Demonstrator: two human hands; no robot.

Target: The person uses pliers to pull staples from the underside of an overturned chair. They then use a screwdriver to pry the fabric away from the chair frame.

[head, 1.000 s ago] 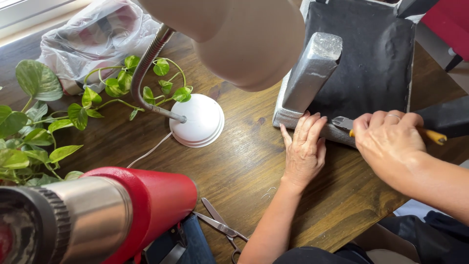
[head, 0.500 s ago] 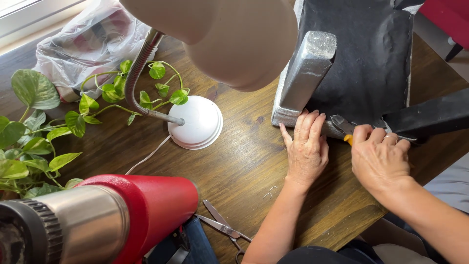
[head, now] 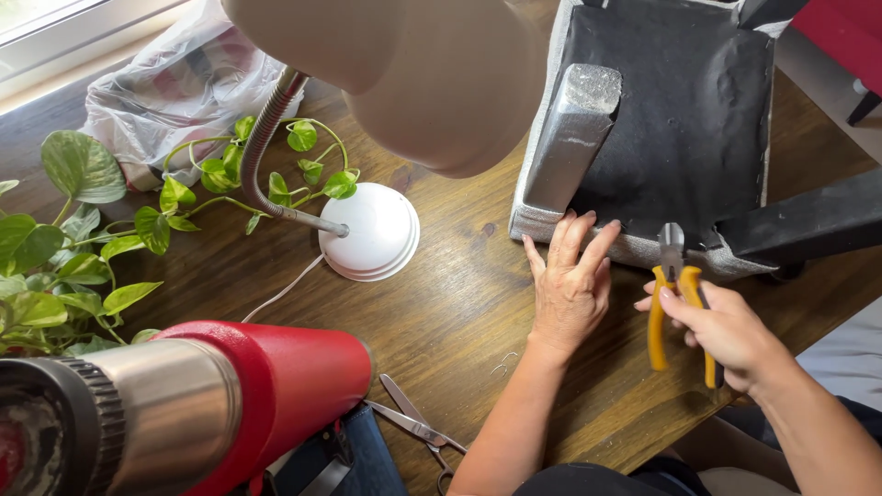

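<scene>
- The right hand [head: 730, 332] kept a clenched grip on a pair of yellow-handled pliers [head: 675, 294], fingers wrapped round both handles, the metal nose pointing away from the person.
- The nose of the pliers met the grey fabric edge of an upturned upholstered seat [head: 680, 119], at the near rim just ahead of the grip.
- The left hand [head: 570, 289] lay just left of that grip, released and flat, palm down on the wooden desk [head: 469, 303], with its fingertips touching the same grey rim; it held nothing.
- A few small bent bits of wire [head: 503, 364] lay on the desk just beside the left wrist, nearer the person than the grip.
- A dark chair leg [head: 808, 225] ran off to the right of the grip, and a grey leg [head: 574, 138] stood up from the seat's black underside beyond the left hand.
- Scissors [head: 415, 425] lay well to the left of the grip, near the desk's front edge.
- A red heat gun with a metal nozzle [head: 184, 413] filled the near left corner, blurred by closeness.
- Farther left stood the round white base of a desk lamp [head: 372, 230], its shade [head: 413, 73] looming over the middle of the view.
- A trailing green plant [head: 83, 248] and a crumpled plastic bag [head: 175, 92] lay farthest off, at the left.
</scene>
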